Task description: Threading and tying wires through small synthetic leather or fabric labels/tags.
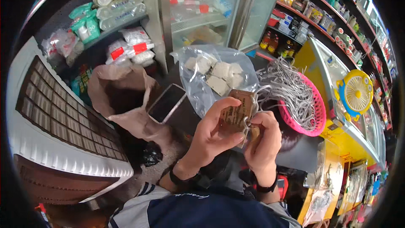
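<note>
My left hand (pixel 207 133) is closed on a brown printed cardboard piece (pixel 238 109), with the thumb and fingers at its edges. A grey cord (pixel 255 101) runs along the right edge of the cardboard and loops there. My right hand (pixel 266 137) pinches at this edge, its fingertips on the cord. Just beyond my hands lies a clear plastic bag (pixel 190 85) with several pale, squarish pieces (pixel 219 77) in it. To the right, a pink basket (pixel 319 105) holds a heap of loose grey cords (pixel 291 88).
An open brown sack (pixel 126 114) stands on the left, beside a white slatted unit (pixel 80 160). A dark table (pixel 301 154) lies under the basket. A yellow-sided freezer (pixel 337 133) carries a yellow and blue fan (pixel 356 93) at right. Behind are a glass-door fridge (pixel 204 25) and stocked shelves.
</note>
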Demonstrator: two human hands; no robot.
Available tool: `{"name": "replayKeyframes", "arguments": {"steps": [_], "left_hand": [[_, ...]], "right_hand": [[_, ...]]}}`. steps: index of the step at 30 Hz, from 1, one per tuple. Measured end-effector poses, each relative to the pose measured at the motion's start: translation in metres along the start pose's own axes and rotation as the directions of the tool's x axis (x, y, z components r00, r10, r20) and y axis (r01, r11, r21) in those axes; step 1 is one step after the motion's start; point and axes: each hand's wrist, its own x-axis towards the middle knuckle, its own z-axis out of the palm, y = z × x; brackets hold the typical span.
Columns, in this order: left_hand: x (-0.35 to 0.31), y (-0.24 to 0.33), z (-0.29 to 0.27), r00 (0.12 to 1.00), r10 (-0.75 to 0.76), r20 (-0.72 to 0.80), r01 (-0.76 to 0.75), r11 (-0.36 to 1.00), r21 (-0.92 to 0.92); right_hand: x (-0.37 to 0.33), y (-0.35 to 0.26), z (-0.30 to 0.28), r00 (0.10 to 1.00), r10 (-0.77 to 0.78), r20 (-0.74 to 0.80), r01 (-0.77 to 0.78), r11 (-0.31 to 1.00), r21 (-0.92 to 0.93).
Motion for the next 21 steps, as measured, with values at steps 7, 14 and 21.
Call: {"name": "replayKeyframes", "arguments": {"steps": [7, 14, 21], "left_hand": [[-0.035, -0.034, -0.024, 0.974, -0.143, 0.178, 0.191, 0.937, -0.293], [-0.048, -0.041, -0.006, 0.977, -0.127, 0.17, 0.159, 0.969, -0.189], [-0.049, -0.043, 0.001, 0.975, -0.098, 0.199, 0.12, 0.988, -0.1]], "right_hand": [[-0.059, -0.017, -0.007, 0.962, 0.271, -0.04, -0.259, 0.946, 0.196], [-0.092, -0.028, -0.013, 0.886, 0.437, -0.154, -0.357, 0.856, 0.373], [-0.094, -0.024, -0.022, 0.954, 0.252, -0.165, -0.236, 0.966, 0.109]]}}
